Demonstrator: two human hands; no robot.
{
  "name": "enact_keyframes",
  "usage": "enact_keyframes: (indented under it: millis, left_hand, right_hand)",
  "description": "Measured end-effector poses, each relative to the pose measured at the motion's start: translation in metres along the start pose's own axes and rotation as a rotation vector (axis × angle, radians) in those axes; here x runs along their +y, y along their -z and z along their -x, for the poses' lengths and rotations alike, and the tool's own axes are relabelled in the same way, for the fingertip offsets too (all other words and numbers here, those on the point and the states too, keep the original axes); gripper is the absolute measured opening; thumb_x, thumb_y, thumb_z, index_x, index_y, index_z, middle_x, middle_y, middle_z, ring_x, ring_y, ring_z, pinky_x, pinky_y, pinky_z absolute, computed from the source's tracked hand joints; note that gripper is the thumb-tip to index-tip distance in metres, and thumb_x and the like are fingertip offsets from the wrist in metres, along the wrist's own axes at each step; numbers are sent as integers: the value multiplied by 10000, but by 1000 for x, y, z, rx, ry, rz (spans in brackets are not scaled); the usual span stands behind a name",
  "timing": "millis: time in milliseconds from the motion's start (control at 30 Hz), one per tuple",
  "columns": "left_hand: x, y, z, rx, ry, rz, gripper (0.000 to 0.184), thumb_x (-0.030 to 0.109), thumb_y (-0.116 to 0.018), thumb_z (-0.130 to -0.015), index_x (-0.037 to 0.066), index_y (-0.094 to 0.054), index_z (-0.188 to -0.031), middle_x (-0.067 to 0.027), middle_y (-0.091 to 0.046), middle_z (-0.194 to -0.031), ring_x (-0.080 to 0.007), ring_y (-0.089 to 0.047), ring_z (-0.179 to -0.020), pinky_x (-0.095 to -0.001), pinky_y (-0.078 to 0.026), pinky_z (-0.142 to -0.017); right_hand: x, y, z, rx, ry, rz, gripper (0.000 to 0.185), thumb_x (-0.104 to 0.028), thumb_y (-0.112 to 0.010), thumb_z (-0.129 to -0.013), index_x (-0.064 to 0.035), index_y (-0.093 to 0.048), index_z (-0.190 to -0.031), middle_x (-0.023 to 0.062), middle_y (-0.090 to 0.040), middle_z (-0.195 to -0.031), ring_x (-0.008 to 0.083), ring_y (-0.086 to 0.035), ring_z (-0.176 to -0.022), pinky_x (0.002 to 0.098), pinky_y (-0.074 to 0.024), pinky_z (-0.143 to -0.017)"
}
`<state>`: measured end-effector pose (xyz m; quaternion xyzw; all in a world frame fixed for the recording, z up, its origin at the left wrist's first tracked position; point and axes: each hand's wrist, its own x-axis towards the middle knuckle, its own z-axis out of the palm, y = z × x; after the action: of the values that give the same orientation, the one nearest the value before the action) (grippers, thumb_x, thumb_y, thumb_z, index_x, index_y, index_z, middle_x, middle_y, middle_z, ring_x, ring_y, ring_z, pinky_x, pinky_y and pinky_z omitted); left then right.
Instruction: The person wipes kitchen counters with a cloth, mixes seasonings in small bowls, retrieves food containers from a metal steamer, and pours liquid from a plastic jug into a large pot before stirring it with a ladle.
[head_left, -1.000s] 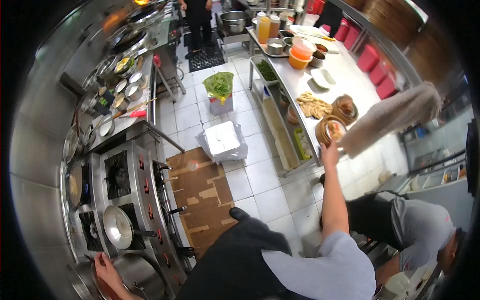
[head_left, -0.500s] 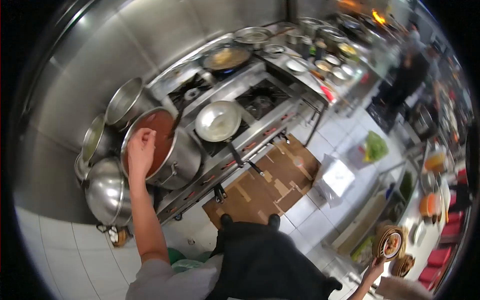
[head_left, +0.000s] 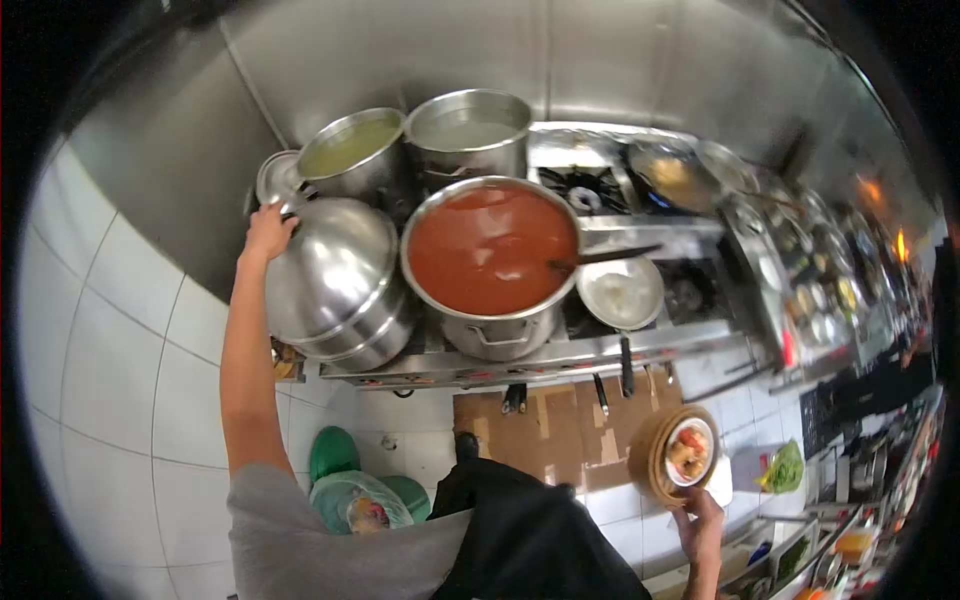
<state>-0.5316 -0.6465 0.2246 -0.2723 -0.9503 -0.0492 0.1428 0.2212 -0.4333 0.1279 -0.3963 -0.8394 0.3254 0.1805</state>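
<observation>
My left hand [head_left: 268, 232] has its fingers at the top of a domed metal lid [head_left: 335, 262] on a wide steamer pot; its grip is partly hidden. To the right of the lid stands a large pot of red sauce [head_left: 490, 250] with a dark ladle handle [head_left: 605, 256] leaning over its rim. At the lower right, my right hand [head_left: 699, 518] holds the edge of a round bamboo steamer [head_left: 655, 455]. A white bowl of food [head_left: 690, 451] sits in that steamer.
Behind are a pot of greenish liquid [head_left: 352, 150] and another pot [head_left: 468, 125]. A wok [head_left: 620, 290] rests on the stove, handle toward me. Cardboard [head_left: 565, 430] covers the floor. A green bin [head_left: 335, 452] with a plastic bag stands at lower left.
The view has swung toward the stove. My left hand has gone from above the red sauce pot to the domed lid. The bamboo steamer remains in my right hand, away from the table.
</observation>
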Motion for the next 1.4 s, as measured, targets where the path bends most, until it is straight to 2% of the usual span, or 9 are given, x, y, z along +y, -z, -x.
enact_keyframes:
  millis: [167,267,500,767,833,967,1033,1300,1400]
  left_hand:
    - [-32,-7,-19,-115,-253,187,346,194,-587,-830,6,-574,-1121,-219,-596,-1026,-373,-539,-1021,-412,-420,-905]
    - [-37,-5,-27,-189,-332,197,253,164,-597,-820,-10,-600,-1003,-190,-604,-1000,-349,-560,-968,-419,-438,-850]
    - [-84,16,-42,-76,-517,205,233,165,-600,-820,-5,-574,-978,-156,-559,-932,-309,-548,-931,-385,-432,-822]
    - [-168,58,-68,-220,-231,508,287,125,-599,-824,-40,-576,-1057,-122,-614,-993,-202,-561,-909,-334,-424,-841]
    - [-179,58,-63,-93,-169,486,126,86,-586,-826,-27,-538,-858,-22,-535,-719,-113,-469,-710,-294,-400,-704]
    - [-204,49,-68,-142,-207,571,119,83,-580,-829,-17,-518,-818,0,-487,-693,-95,-419,-687,-273,-382,-679]
    - [-211,46,-69,-199,-188,592,141,86,-583,-834,-22,-564,-922,-17,-591,-835,-103,-506,-826,-272,-399,-797]
    - [-209,56,-56,-143,-188,610,130,99,-581,-841,-25,-543,-848,-1,-531,-733,-95,-440,-705,-275,-390,-697]
    - [-203,66,-48,-170,-45,660,129,99,-584,-839,-24,-545,-852,1,-515,-709,-95,-436,-691,-273,-389,-690]
  right_hand:
    - [-86,-47,-84,-213,239,33,312,-6,-698,-703,-12,-556,-981,156,-603,-837,294,-634,-714,355,-501,-613]
    - [-133,-70,-119,-352,353,86,293,-61,-697,-727,-26,-563,-985,146,-604,-849,298,-629,-754,364,-493,-637]
    - [-224,-109,-177,-520,458,138,298,-63,-690,-738,-41,-555,-1002,119,-605,-821,257,-637,-712,372,-496,-618]
    - [-304,-179,-256,-428,733,162,255,-141,-658,-775,-20,-534,-962,188,-592,-788,374,-603,-712,437,-480,-619]
    - [-325,-209,-276,-427,748,125,244,-158,-649,-782,-7,-527,-929,201,-606,-771,384,-605,-716,448,-485,-630]
    - [-343,-284,-312,-425,799,75,269,-156,-650,-774,1,-527,-954,197,-623,-767,380,-612,-732,451,-497,-648]
    - [-347,-321,-326,-396,759,117,257,-118,-649,-749,0,-556,-956,199,-631,-778,349,-634,-746,429,-500,-654]
    - [-356,-428,-369,-432,642,552,300,-92,-545,-798,25,-545,-1074,224,-635,-849,354,-636,-800,425,-525,-685]
    - [-355,-455,-376,-437,520,550,219,-101,-607,-750,20,-595,-932,230,-634,-835,354,-637,-836,405,-528,-716]
